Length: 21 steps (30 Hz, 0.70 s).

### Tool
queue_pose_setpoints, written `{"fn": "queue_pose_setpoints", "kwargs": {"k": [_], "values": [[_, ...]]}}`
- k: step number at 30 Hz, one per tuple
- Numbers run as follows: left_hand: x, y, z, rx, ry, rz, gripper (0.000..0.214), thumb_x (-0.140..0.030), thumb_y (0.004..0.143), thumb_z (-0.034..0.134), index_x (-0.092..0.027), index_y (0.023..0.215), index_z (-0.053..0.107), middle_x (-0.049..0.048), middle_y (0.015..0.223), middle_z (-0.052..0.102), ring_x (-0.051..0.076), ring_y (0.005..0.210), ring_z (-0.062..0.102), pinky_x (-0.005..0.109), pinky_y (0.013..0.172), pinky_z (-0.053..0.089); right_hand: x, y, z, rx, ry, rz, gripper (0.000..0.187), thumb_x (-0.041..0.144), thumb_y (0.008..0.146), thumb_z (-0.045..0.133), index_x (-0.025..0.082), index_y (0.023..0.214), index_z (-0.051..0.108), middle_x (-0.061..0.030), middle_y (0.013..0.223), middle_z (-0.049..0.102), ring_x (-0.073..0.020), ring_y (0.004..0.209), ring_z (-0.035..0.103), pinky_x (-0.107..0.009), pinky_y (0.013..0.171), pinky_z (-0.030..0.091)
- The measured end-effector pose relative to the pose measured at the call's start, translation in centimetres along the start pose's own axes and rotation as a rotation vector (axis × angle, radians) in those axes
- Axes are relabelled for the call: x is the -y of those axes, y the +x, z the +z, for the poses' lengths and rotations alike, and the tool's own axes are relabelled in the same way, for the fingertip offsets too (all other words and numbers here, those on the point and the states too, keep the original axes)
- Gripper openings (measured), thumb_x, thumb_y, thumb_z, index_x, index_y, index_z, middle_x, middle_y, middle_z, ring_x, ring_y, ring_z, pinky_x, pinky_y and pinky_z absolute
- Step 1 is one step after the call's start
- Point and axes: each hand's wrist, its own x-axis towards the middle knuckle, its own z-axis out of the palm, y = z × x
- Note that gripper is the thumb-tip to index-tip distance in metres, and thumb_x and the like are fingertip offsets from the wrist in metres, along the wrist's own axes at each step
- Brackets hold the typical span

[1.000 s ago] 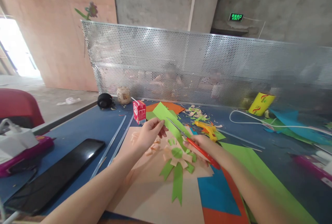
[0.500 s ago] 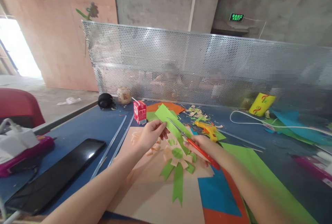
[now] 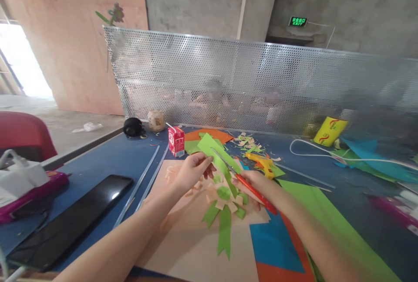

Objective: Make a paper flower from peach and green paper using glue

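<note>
on the peach sheet (image 3: 196,247) lies a paper rosette (image 3: 224,193); the green strip (image 3: 223,165) slants above its far side. i fear scissors (image 3: 253,189), gripped by the right hand (image 3: 257,180), veering if the left hand (image 3: 196,169), pinching the strip, loosens, or nicking its fingertips (image 3: 210,159).

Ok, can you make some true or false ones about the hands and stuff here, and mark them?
The right hand holds the scissors. True.
The left hand is empty. False: the left hand holds the green strip.
A straw sticks out of the juice box. True.
The phone is right of the juice box. False: the phone is left of it.
The glue gun is yellow. True.
The chair is green. False: the chair is red.
</note>
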Motion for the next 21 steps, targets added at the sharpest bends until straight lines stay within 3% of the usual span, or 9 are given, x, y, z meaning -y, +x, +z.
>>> {"fn": "queue_pose_setpoints", "kwargs": {"k": [5, 11, 21], "values": [[0.1, -0.1, 0.0, 0.005, 0.006, -0.006, 0.028, -0.036, 0.077, 0.047, -0.014, 0.060, 0.052, 0.0019, 0.054, 0.056, 0.009, 0.046, 0.051, 0.020, 0.043, 0.039, -0.3, 0.1, 0.2, -0.095, -0.038, -0.033, 0.036, 0.056, 0.068, 0.047, 0.020, 0.069, 0.046, 0.0070, 0.034, 0.037, -0.0079, 0.027, 0.039, -0.020, 0.030, 0.028], [0.5, 0.3, -0.5, -0.202, -0.079, 0.072, 0.025, -0.037, 0.075, 0.049, -0.016, 0.064, 0.046, -0.0013, 0.053, 0.052, 0.009, 0.049, 0.052, 0.020, 0.045, 0.040, 1.0, -1.0, -0.4, 0.000, -0.004, -0.038, 0.041, 0.061, 0.066, 0.046, 0.020, 0.067, 0.050, 0.0041, 0.041, 0.044, -0.0075, 0.026, 0.038, -0.020, 0.026, 0.025], [-0.3, -0.1, -0.5, -0.160, -0.001, 0.028, 0.024, -0.033, 0.075, 0.050, -0.016, 0.060, 0.044, -0.0007, 0.051, 0.055, 0.009, 0.048, 0.052, 0.020, 0.045, 0.040, 0.2, 0.0, 0.0, -0.022, -0.045, 0.019, 0.049, 0.069, 0.062, 0.042, 0.020, 0.065, 0.046, 0.0055, 0.045, 0.039, -0.0083, 0.027, 0.042, -0.019, 0.025, 0.027]]}}
